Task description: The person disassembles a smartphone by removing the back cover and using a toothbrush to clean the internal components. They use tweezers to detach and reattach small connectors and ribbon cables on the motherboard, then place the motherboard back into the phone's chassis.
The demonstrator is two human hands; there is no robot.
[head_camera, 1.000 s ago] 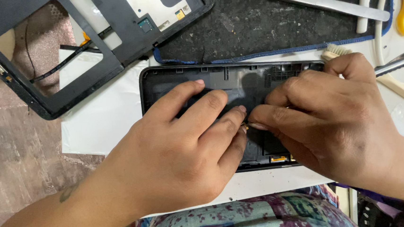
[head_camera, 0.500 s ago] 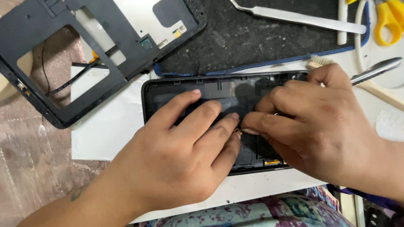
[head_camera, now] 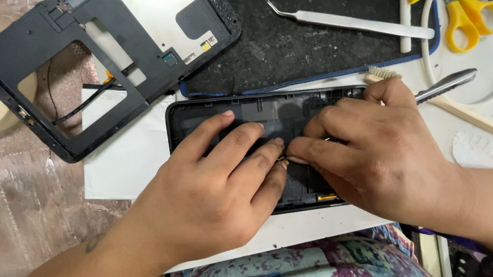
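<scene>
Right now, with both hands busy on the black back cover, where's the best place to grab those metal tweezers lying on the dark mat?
Probably pinch the tweezers across the wide, flat rear half near the right end, coming from above. They lie flat on the dark mat with the thin bent tips pointing left, so the tips offer little hold. At the far right a white tool crowds the end, so grip just left of it.

The view is tilting upward: the black frame [head_camera: 80, 69] and tweezers [head_camera: 354, 21] are sliding lower, revealing more mat [head_camera: 309, 47] beyond them.
</scene>
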